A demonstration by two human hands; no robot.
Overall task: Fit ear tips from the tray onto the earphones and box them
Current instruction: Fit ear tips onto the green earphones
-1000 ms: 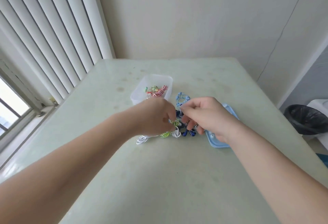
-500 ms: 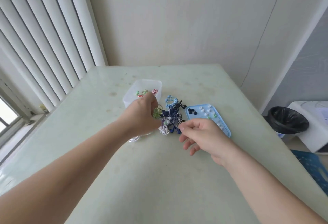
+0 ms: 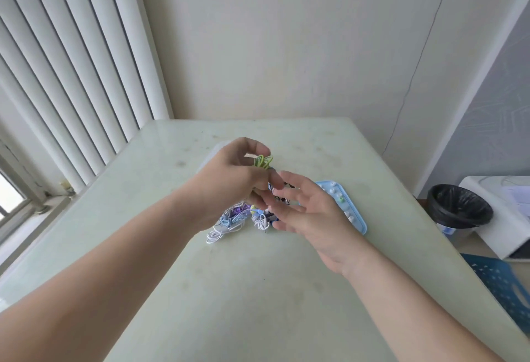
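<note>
My left hand [image 3: 238,178] is raised above the middle of the table [image 3: 258,290], fingers curled round a coiled green earphone [image 3: 263,161]. Its loops stick out of the top of my fist, and the bundle's long axis runs up and toward the far edge. My right hand [image 3: 309,209] is just beside it with nothing in it, fingers spread and loose, their tips pointing at my left knuckles. I cannot tell if the two hands touch.

The other earphones [image 3: 235,217] lie below my hands in a tangled heap of white, lilac, blue and dark cords, about midway between the left and right edges. The blue tray [image 3: 362,228] sits just right of the heap. Its long side runs roughly along the table's right edge, and small white ear tips [image 3: 332,191] lie on it. My right hand covers its near-left part. Only a pale sliver of the clear box [image 3: 215,151] shows behind my left hand, toward the far-left corner.

The whole near half of the table is bare, and so is a strip along the far edge. Past the right edge a black-lined bin [image 3: 459,204] stands on the floor.
</note>
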